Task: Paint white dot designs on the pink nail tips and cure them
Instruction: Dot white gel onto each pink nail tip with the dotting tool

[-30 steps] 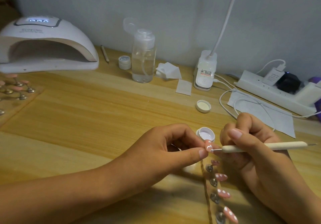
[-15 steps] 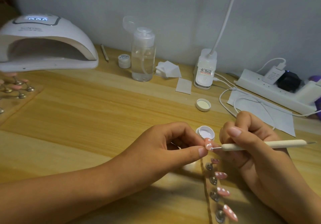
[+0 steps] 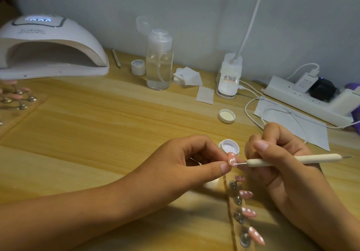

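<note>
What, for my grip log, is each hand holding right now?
Left hand: closed, pinching the small pink nail tip with white dots.
Right hand: closed, gripping the slim cream-coloured dotting tool.

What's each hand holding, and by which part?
Left hand pinches the pink nail tip by its lower edge. Right hand grips the dotting tool at the handle's front end.

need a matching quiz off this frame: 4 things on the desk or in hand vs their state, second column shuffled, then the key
1. curing lamp
2. clear bottle
3. dotting tool
4. raised nail tip

A. held in the right hand
B. flip cap open
C. pinched in the left hand
D. display lit

Pairs: 1-D, 2-B, 3-A, 4-C
</note>
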{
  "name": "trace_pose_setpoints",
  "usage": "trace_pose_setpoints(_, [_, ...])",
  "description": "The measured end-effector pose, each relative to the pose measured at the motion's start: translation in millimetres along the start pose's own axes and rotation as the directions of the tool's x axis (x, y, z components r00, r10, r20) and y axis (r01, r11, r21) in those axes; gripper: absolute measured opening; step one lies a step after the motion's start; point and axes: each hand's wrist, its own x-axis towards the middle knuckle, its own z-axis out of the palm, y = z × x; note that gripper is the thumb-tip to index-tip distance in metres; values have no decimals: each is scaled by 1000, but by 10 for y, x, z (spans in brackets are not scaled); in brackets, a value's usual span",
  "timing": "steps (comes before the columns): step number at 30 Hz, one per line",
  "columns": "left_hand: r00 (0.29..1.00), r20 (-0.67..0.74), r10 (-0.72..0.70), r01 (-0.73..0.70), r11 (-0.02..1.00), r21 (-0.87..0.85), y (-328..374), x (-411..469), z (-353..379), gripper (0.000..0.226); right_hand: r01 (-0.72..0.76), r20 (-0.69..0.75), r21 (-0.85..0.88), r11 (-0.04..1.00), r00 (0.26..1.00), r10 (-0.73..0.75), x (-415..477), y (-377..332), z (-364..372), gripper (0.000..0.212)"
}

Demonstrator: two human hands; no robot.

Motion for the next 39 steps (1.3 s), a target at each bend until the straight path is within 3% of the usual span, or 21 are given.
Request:
trace_pose_setpoints(5, [1000, 3, -2, 2, 1000, 0, 10, -4, -1, 4, 18, -3, 62, 998, 1000, -17, 7, 8, 2, 32])
trace_pose_setpoints(8, [1000, 8, -7, 7, 1000, 13, 8, -6, -6, 4, 127, -81, 44, 991, 989, -123, 32, 20, -40, 35])
trace_pose_setpoints(13, [1000, 10, 1, -1, 1000, -5, 14, -4, -2, 7, 162, -200, -351, 922, 949, -243, 83, 9, -171, 39])
trace_pose_setpoints(16, [1000, 9, 2, -2, 1000, -1, 6, -4, -5, 6, 185, -135, -510, 840, 947, -291, 102, 13, -184, 21])
trace_pose_setpoints(21, [1000, 20, 1, -1, 1000, -26, -4, 3, -11, 6, 301, -21, -597, 744, 921, -390, 87, 54, -140, 9])
trace_pose_setpoints(27, [1000, 24, -3, 3, 999, -33, -31, 9, -23, 10, 334, 130, -727, 600, 925, -357, 106, 108, -115, 17])
trace_pose_setpoints(39, [999, 53, 8, -7, 1000, -25, 5, 5, -9, 9, 286, 139, -753, 593, 949, -282, 111, 118, -128, 24])
